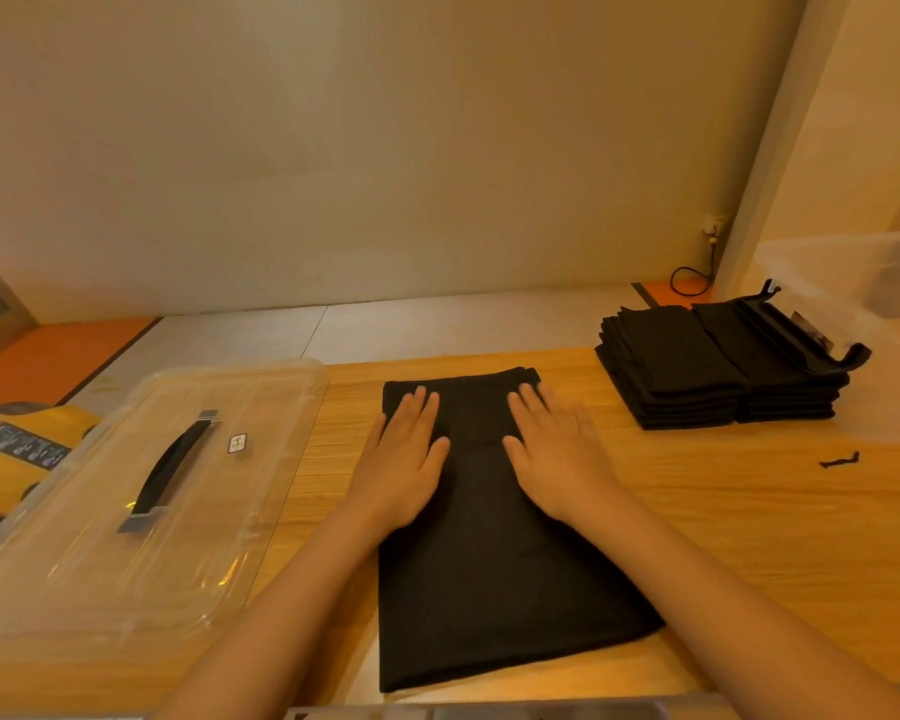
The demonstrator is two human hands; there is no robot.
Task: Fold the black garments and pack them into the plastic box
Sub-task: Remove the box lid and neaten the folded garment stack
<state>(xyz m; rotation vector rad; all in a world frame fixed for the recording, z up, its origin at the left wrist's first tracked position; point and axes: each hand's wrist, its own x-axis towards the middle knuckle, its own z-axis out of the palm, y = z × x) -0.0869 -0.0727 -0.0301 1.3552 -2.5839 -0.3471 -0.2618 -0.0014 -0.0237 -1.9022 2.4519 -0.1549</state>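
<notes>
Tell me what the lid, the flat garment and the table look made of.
Lid: clear, glossy hard plastic, going by the see-through panel and highlights.
Garment: matte black cloth, soft and without shine; weave too dark to tell.
Table: wood or wood-look laminate, pale grain lines; cannot tell which.

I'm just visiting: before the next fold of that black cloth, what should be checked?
1. Left hand and right hand flat on the black garment: ok.
2. Garment smooth on the wooden table: ok.
3. Folded stack ready to pack: not ok, black hangers lie on it.
4. Room in the plastic box: cannot tell.
5. Clear lid off to the side: ok.
</notes>
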